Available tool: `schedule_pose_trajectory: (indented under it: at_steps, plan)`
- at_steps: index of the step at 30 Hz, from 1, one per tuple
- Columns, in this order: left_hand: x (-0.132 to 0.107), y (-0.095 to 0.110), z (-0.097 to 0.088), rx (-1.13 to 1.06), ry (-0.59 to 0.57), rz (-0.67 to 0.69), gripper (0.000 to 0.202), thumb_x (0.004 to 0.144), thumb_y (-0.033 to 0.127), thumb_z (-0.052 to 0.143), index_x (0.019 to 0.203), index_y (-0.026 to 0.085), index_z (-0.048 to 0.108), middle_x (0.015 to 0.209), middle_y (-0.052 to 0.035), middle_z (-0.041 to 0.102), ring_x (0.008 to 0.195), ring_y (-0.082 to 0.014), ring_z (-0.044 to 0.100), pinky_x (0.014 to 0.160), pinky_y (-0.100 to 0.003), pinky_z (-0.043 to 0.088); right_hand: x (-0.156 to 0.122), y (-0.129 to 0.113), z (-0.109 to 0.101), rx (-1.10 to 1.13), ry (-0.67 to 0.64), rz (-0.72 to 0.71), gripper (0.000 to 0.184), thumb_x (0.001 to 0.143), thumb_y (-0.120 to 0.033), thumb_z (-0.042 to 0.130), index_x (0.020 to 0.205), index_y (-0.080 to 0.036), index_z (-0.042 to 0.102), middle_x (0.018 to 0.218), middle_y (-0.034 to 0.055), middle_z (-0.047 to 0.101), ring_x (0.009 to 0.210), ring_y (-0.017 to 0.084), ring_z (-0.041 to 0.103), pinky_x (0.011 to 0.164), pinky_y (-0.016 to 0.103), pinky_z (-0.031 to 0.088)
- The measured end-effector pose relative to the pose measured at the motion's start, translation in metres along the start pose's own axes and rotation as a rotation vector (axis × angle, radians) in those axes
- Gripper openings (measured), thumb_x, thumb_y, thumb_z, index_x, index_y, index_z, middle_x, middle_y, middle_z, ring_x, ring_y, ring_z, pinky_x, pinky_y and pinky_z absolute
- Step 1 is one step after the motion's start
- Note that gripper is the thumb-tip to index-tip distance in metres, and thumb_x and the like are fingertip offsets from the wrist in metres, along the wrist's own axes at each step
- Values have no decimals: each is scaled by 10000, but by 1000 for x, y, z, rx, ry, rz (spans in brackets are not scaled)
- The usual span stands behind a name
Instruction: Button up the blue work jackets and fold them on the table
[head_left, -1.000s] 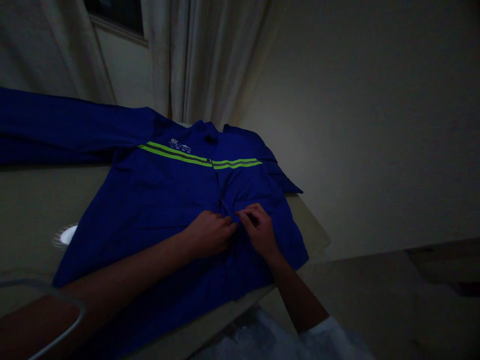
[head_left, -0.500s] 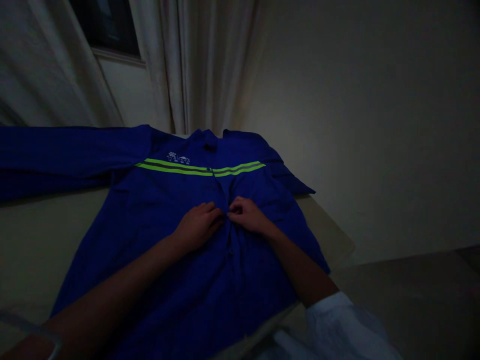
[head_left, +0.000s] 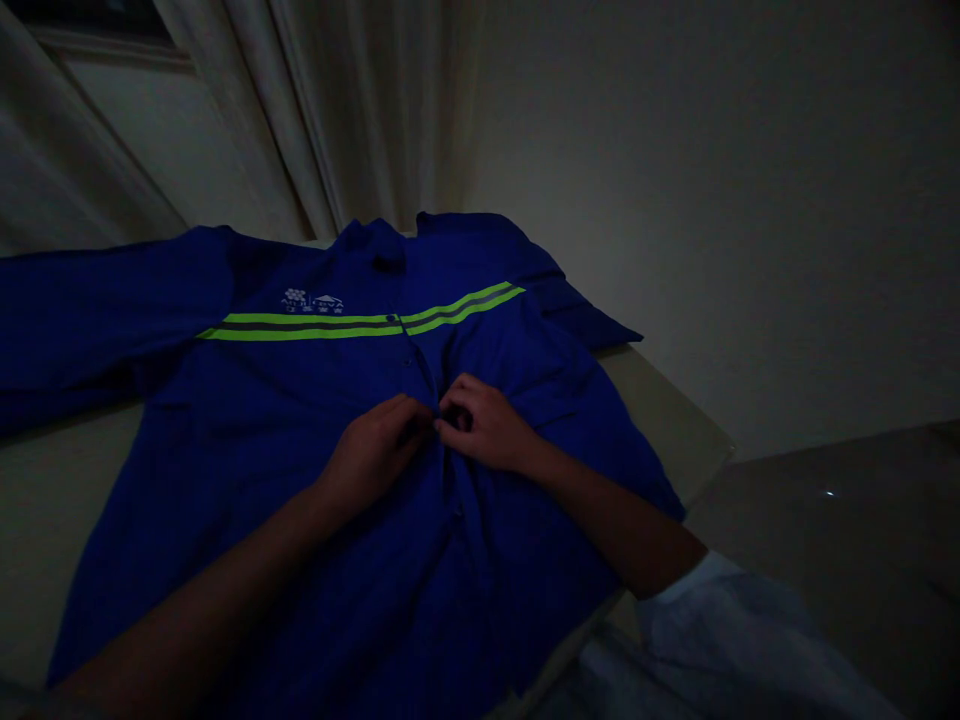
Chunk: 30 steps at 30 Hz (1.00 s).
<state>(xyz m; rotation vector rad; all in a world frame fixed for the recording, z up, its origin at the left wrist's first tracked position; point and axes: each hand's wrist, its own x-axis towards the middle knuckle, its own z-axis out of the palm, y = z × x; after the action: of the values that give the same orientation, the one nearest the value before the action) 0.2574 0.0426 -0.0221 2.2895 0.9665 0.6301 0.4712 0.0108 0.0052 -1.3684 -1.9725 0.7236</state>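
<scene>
Pinching the front of the blue shirt (head_left: 277, 400) with left hand (head_left: 375, 452) and right hand (head_left: 484, 425), close together. Spread under and around the grip. Far left, cut off: one sleeve (head_left: 90, 320). Too dark to see between the fingertips (head_left: 448, 432).

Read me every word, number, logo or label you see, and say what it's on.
"VA", tentatively: end of the white letters on the jacket's chest; the rest is too blurred.
White characters below them, also on the jacket: too small to read.
No other text shows.
</scene>
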Motion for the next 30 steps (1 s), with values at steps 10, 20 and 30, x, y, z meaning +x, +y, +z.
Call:
schedule_pose_trajectory:
  at_steps: [10,20,30]
  plan:
    - [-10,6,4,406,116,178,262,1057,256,513,1299,232,611,1075,-58,740,952,-233,706,776,-335,537,3,7,3,118,21,-39,111,867,-127,734,774,-157,681,850,-13,585,666,85,555,620,221,423]
    - [-11,18,4,586,66,144,241,1053,195,497,1253,212,631,989,-50,680,842,-222,676,670,-318,482,2,6,4,53,38,-67,95,868,-129,726,784,-155,690,839,-11,584,657,88,550,636,232,423]
    - [-6,16,-2,455,8,11,176,1068,256,474,1093,226,646,974,-33,689,835,-190,669,669,-281,450,2,5,6,64,50,-72,121,910,-123,689,792,-149,690,856,-3,587,697,98,556,656,235,420]
